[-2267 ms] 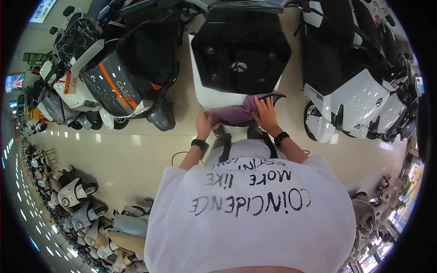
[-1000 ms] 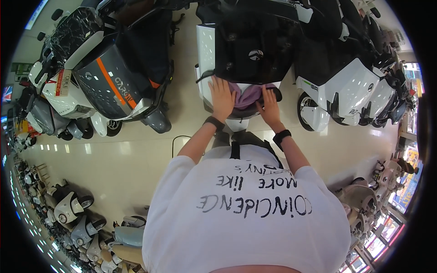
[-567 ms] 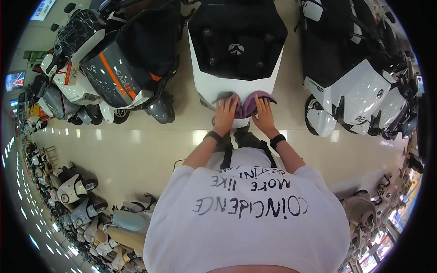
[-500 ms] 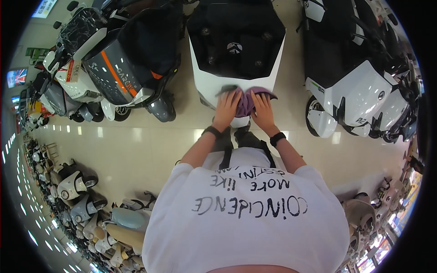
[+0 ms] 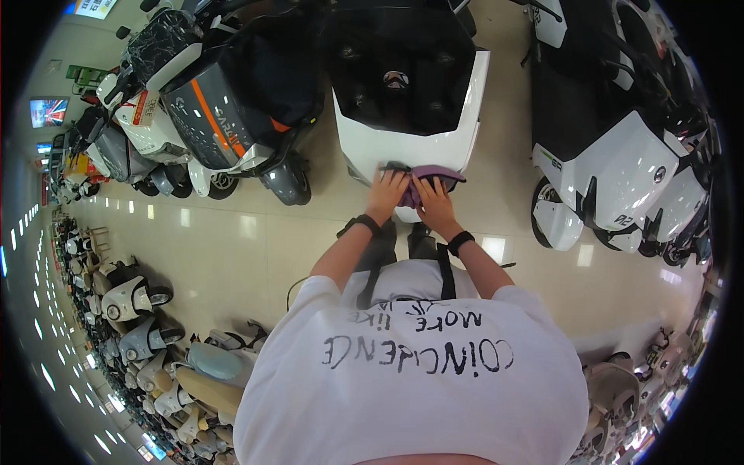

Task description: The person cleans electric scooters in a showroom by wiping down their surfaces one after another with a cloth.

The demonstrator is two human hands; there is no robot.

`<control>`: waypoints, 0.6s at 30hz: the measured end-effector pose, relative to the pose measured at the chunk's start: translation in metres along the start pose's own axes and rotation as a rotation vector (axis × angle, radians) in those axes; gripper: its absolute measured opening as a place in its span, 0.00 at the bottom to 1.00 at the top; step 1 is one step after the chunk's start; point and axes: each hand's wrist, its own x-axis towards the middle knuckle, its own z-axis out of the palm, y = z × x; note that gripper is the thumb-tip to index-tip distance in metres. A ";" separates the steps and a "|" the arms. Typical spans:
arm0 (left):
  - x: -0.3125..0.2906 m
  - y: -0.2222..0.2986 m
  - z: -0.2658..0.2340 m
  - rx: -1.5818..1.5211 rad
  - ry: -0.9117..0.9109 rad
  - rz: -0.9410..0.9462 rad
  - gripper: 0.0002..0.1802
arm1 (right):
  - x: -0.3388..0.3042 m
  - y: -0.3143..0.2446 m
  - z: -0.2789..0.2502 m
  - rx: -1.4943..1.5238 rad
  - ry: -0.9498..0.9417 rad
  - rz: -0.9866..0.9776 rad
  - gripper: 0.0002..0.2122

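Straight ahead of me stands a white scooter (image 5: 387, 144) with a glossy black front panel (image 5: 399, 74). A crumpled purple cloth (image 5: 439, 171) lies against its lower white edge. My left hand (image 5: 384, 195) is closed over the cloth's left part, fingers bent on the dark fold there. Beside it, my right hand (image 5: 435, 206) grips the middle of the cloth, and a loose flap sticks out to the right past its fingers. Both thumbs are close together, partly hidden in the fabric. Each wrist wears a black band.
A grey scooter with an orange stripe (image 5: 208, 116) stands close on the left. Another white scooter (image 5: 620, 174) is at the right. Several more scooters (image 5: 128, 301) line the shiny tiled floor (image 5: 225, 256) behind me on the left.
Both hands and the cloth have moved slightly down on the white front. My right hand has shifted inward, closer to the left, and its fingers are less spread.
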 end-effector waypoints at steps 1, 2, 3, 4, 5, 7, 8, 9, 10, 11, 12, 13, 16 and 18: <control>-0.003 0.001 0.001 0.058 -0.108 0.017 0.23 | -0.004 0.000 0.004 0.001 0.002 -0.001 0.34; -0.006 0.004 -0.003 0.133 -0.090 0.028 0.20 | -0.008 -0.001 0.008 0.004 -0.078 0.004 0.34; -0.009 0.003 0.003 0.134 -0.088 0.029 0.20 | -0.011 0.000 0.012 0.006 -0.158 0.010 0.34; -0.013 0.000 0.009 0.145 -0.080 0.023 0.17 | -0.012 -0.003 0.010 -0.002 -0.211 0.011 0.34; -0.018 -0.002 0.014 0.155 -0.071 0.017 0.13 | -0.015 -0.002 0.015 -0.004 -0.208 0.013 0.34; -0.031 -0.007 0.020 0.148 -0.090 0.057 0.11 | -0.020 -0.001 0.024 0.135 -0.182 -0.051 0.34; -0.037 -0.009 0.021 0.141 -0.113 0.093 0.08 | -0.021 -0.002 0.026 0.130 -0.179 -0.044 0.34; -0.043 -0.012 0.023 0.137 -0.108 0.098 0.08 | -0.021 -0.003 0.028 0.139 -0.148 -0.030 0.32; -0.050 -0.013 0.026 0.035 -0.106 0.079 0.07 | -0.021 -0.005 0.028 0.147 -0.118 -0.017 0.30; -0.058 -0.015 0.030 -0.068 -0.103 0.059 0.06 | -0.020 -0.006 0.030 0.139 -0.118 -0.013 0.30; -0.067 -0.017 0.036 -0.074 -0.097 0.061 0.06 | -0.019 -0.005 0.035 0.144 -0.201 0.018 0.28; -0.075 -0.021 0.040 -0.141 -0.135 0.016 0.06 | -0.015 -0.009 0.036 0.150 -0.283 0.047 0.26; -0.094 -0.040 0.048 -0.251 -0.268 -0.067 0.06 | -0.013 -0.023 0.036 0.149 -0.451 0.178 0.17; -0.108 -0.060 0.046 -0.293 -0.366 -0.096 0.06 | -0.011 -0.027 0.056 0.136 -0.505 0.178 0.16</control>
